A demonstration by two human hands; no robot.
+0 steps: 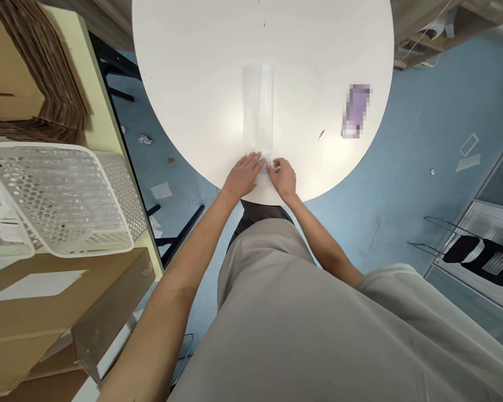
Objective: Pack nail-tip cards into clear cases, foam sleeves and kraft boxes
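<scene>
A long strip of clear plastic film, perhaps a flat bag (257, 106), lies lengthwise on the white round table (184, 72). Its near end reaches under my hands close to the table's front edge. My left hand (243, 176) rests on that end with its fingers stretched out flat. Just to the right, my right hand (283, 177) is closed, thumb and fingertips pinching the film's near end. The clear film is hard to make out between the two hands.
A purple, pixelated object (357, 109) lies on the table's right side. To the left, a shelf holds folded cardboard (62, 72), a white perforated basket (62, 201) and a cardboard box (54, 312). Paper scraps (161, 190) litter the blue floor (360, 223).
</scene>
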